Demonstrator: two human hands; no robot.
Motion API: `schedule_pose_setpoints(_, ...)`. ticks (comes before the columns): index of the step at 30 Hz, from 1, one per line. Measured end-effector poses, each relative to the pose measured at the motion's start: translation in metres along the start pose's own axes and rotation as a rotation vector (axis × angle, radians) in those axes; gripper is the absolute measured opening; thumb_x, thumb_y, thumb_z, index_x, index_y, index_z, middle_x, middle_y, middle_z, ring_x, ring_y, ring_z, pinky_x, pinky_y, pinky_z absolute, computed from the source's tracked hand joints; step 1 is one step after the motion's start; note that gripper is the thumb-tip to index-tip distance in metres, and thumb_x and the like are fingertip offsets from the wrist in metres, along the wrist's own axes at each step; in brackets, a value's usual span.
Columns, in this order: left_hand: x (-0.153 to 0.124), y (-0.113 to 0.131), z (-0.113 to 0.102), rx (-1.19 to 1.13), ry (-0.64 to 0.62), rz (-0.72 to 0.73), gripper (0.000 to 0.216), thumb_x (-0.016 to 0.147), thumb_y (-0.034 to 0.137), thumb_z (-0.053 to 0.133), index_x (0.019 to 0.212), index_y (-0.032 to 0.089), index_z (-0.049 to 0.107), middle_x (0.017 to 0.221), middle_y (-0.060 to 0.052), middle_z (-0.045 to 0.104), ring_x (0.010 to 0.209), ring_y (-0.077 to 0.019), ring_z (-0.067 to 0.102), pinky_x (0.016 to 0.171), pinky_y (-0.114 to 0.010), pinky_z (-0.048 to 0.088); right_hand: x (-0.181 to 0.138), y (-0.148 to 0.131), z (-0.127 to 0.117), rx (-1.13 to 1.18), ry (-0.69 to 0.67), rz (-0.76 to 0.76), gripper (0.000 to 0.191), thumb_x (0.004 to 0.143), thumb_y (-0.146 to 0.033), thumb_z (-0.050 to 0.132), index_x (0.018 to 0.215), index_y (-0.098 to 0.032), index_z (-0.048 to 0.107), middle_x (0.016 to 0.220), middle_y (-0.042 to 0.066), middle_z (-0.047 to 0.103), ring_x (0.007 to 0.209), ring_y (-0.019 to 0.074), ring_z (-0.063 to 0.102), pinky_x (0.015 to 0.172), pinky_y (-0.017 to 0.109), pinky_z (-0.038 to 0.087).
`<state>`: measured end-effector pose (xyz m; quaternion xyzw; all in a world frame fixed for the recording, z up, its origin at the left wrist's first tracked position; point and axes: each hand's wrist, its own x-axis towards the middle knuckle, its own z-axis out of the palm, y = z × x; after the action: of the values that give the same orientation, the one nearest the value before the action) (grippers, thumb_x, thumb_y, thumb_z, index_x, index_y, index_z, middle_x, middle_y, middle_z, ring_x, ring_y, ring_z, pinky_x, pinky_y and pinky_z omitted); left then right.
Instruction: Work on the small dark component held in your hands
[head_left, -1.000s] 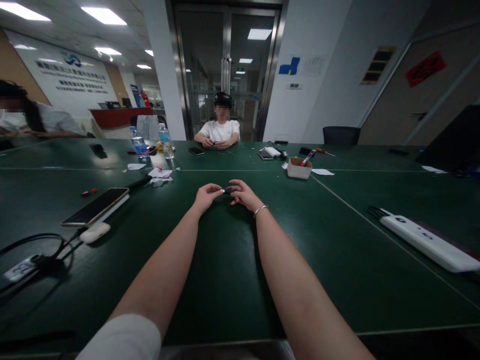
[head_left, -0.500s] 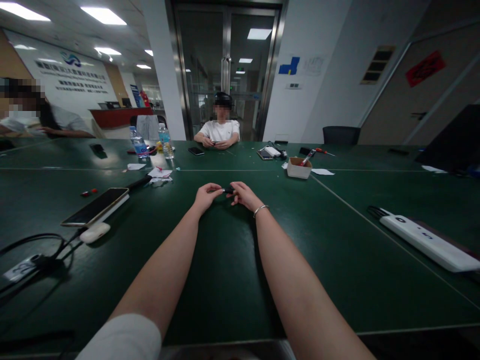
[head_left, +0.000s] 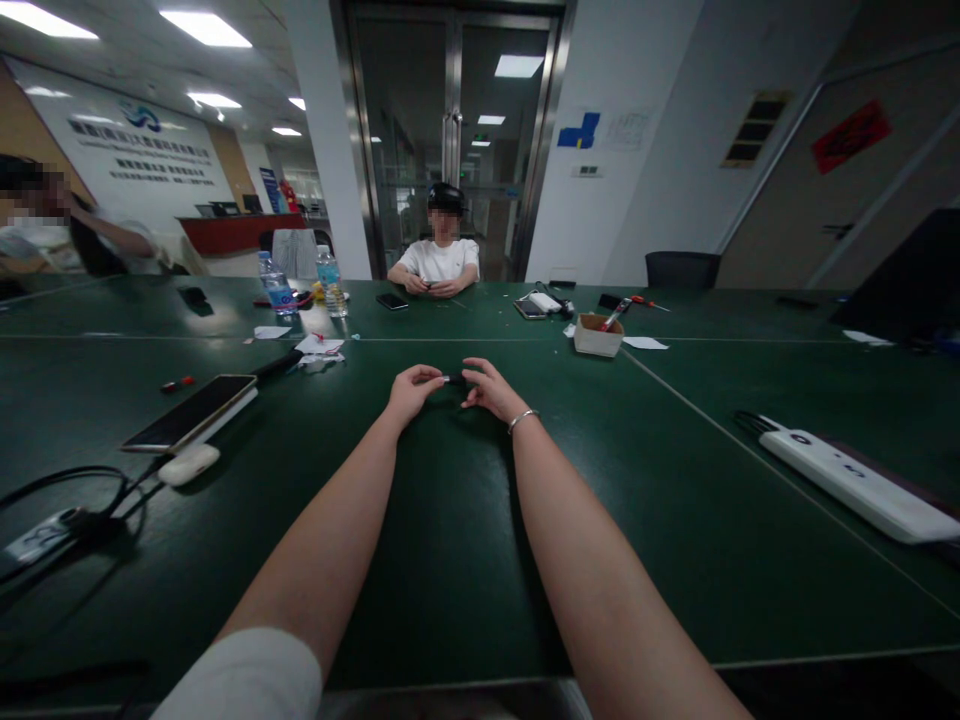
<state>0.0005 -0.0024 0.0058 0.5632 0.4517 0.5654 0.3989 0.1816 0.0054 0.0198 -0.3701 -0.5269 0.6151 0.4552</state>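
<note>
Above the green table, my left hand (head_left: 412, 393) is closed in a pinch on the silvery end of a small black stick-like object (head_left: 454, 380). Its exact kind is too small to make out. My right hand (head_left: 491, 388), with a silver bangle at the wrist, is at the object's dark end. Its fingers are spread around that end; a fingertip seems to touch it, but no firm grip shows.
On the left lie a phone (head_left: 191, 412), a white rounded case (head_left: 189, 464) and cables. Bottles (head_left: 330, 282), paper scraps (head_left: 320, 345) and a small box (head_left: 598, 337) stand farther off. At right is a white power strip (head_left: 855, 480). Across the table sits a person (head_left: 439, 262).
The fingers of my right hand have lifted and spread apart at the dark end of the object. My left hand keeps its pinch in nearly the same place.
</note>
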Motion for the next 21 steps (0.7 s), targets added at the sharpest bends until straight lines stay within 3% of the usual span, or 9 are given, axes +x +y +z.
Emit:
schedule_pose_setpoints(2,-0.0001,0.0004,0.0003,-0.013,0.001,-0.002,0.029,0.058,0.034,0.077,0.078,0.017,0.067,0.076,-0.005,0.067,0.078,-0.018,0.061,0.075,-0.033,0.049,-0.0003,-0.0005,0.0001,-0.016,0.0,0.018,0.024,0.083,-0.017,0.057,0.106,-0.02,0.05,0.084,0.0,0.062,0.04,0.0031,0.049,0.047,0.025,0.057)
schedule_pose_setpoints(6,-0.0001,0.0012,0.0003,-0.027,0.003,-0.008,0.031,0.056,0.035,0.078,0.078,0.017,0.067,0.074,-0.005,0.067,0.076,-0.0176,0.062,0.073,-0.033,0.049,0.0002,-0.0002,-0.0001,0.015,-0.015,-0.019,0.039,0.077,-0.01,0.062,0.112,-0.023,0.049,0.089,-0.002,0.061,0.042,0.0028,0.052,0.052,0.026,0.059)
schedule_pose_setpoints(11,0.0008,0.0002,-0.0004,-0.027,-0.01,-0.016,0.033,0.057,0.037,0.078,0.08,0.017,0.066,0.073,-0.004,0.067,0.075,-0.0175,0.063,0.072,-0.032,0.049,0.0006,0.0,0.001,-0.01,-0.025,0.022,0.014,0.088,-0.018,0.054,0.102,-0.016,0.053,0.071,0.0,0.065,0.036,0.0034,0.046,0.046,0.024,0.057)
schedule_pose_setpoints(18,0.0007,0.0008,0.0025,0.012,-0.052,-0.086,0.034,0.067,0.045,0.07,0.082,0.016,0.063,0.066,-0.002,0.063,0.062,-0.0141,0.06,0.06,-0.027,0.045,-0.0001,0.0007,-0.0001,0.015,-0.051,0.031,0.007,0.087,-0.013,0.056,0.095,-0.015,0.057,0.068,0.001,0.068,0.039,0.0034,0.048,0.052,0.022,0.058)
schedule_pose_setpoints(21,-0.0007,0.0029,0.0036,0.004,-0.071,-0.098,0.034,0.068,0.044,0.07,0.083,0.015,0.063,0.07,-0.003,0.065,0.064,-0.014,0.061,0.062,-0.028,0.046,0.0012,0.0021,-0.0008,0.026,-0.034,0.027,0.006,0.088,-0.014,0.055,0.093,-0.014,0.057,0.066,0.001,0.067,0.04,0.004,0.049,0.052,0.023,0.058)
